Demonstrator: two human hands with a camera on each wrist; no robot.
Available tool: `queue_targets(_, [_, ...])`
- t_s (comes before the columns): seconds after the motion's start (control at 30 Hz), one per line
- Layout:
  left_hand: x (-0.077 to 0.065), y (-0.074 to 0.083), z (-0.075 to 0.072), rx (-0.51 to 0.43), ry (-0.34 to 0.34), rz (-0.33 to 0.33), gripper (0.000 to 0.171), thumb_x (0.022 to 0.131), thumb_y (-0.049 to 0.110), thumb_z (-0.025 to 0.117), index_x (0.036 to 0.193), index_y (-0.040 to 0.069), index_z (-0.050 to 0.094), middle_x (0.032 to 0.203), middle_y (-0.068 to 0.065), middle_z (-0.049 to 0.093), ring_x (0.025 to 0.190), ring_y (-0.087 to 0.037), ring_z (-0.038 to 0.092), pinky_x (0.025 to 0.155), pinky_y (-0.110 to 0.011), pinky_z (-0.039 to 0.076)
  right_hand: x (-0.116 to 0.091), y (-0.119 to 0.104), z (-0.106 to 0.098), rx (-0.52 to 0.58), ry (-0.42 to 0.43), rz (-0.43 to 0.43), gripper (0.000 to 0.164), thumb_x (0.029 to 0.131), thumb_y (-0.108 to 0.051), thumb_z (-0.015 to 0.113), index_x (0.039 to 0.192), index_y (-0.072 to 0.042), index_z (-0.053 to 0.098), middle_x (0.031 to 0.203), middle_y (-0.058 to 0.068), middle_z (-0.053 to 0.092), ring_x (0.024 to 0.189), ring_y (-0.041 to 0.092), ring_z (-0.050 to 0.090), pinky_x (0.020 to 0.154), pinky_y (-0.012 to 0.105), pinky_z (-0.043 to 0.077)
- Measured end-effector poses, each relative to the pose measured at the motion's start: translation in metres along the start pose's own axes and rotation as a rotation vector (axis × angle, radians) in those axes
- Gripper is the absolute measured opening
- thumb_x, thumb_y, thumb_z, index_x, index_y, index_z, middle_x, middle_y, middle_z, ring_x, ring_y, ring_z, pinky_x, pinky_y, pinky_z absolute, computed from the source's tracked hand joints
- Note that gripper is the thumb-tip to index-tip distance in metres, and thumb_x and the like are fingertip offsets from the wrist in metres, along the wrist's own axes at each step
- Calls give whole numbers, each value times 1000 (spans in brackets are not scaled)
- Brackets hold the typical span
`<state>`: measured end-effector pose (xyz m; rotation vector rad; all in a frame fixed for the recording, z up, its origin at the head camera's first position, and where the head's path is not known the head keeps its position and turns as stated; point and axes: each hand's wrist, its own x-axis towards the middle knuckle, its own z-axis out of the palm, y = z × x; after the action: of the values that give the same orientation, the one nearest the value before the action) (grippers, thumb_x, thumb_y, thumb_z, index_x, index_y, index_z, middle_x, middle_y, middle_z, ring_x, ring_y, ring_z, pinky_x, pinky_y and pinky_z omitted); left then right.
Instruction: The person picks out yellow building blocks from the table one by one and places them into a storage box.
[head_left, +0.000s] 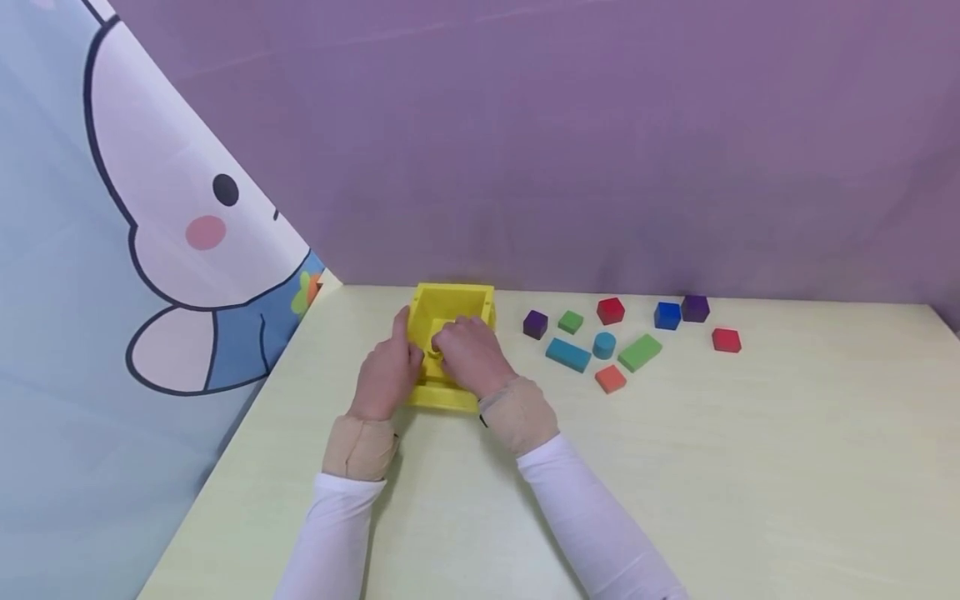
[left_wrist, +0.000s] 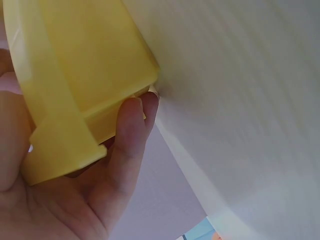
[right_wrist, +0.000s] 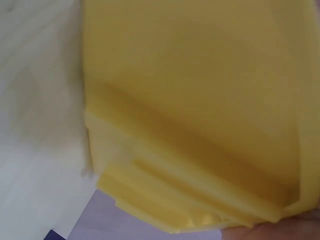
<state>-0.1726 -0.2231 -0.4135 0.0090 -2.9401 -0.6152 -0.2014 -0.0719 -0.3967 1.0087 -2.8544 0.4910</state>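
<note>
A yellow box (head_left: 454, 291) with an open top stands near the back of the table. My left hand (head_left: 386, 372) grips its left wall, and the left wrist view shows fingers (left_wrist: 131, 132) bent round a lower edge of the box. Over the box's inside, my right hand (head_left: 474, 354) has its fingers curled down onto a yellow piece (head_left: 433, 353) with a rounded edge. Its fingertips are hidden there. The right wrist view has the box's side wall (right_wrist: 200, 65) filling most of it, with a sliver of the hand at the lower right.
To the right lie several loose blocks: a purple cube (head_left: 536, 325), a teal bar (head_left: 568, 355), a teal cylinder (head_left: 603, 345), a green bar (head_left: 640, 352), an orange-red block (head_left: 611, 379) and, farther off, a blue cube (head_left: 667, 316). A purple curtain (head_left: 570, 150) hangs behind.
</note>
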Motion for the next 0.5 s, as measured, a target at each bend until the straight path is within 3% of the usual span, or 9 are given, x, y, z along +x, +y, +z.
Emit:
queue_targets(0.13, [1,1,0,5,-6,-1,63,96,11,45,154,5,23,65,-14,56,50,-27,49,49,-37,38,1,1,2,-63,11,15,15,91,-9,66,93,-15,79,86,0,73,84,21,58,82,32,43])
queue_targets(0.5, [2,-1,1,14,5,7,62,96,11,45,154,5,24,62,-13,54,47,-26,47,46,-36,36,2,1,7,-68,37,18,18,92,-8,63,98,-16,79,95,0,70,92,20,59,84,32,44])
